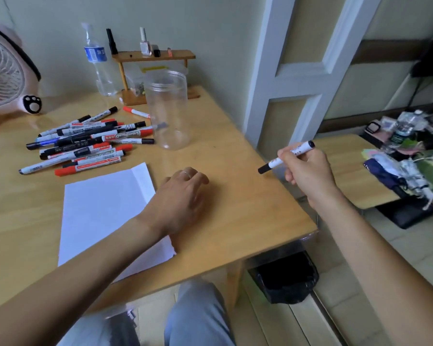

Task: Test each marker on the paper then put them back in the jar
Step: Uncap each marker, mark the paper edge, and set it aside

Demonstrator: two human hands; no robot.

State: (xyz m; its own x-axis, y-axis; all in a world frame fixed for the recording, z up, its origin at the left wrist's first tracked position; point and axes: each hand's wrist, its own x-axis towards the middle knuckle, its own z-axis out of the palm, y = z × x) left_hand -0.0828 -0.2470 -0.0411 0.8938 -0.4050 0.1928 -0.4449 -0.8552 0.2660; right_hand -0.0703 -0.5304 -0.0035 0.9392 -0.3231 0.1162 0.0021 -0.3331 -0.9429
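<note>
Your right hand [308, 168] grips a capped marker [286, 157] off the table's right edge; the paper [103, 203] lies well left, nearer your relaxed, empty left hand [180, 196].

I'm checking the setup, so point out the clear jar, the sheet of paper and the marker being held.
clear jar [169, 113], head view, side wall.
sheet of paper [98, 208], head view, bare middle.
held marker [276, 163], head view, white barrel.

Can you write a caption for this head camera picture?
Right hand holds a black marker; empty jar waits.
</note>
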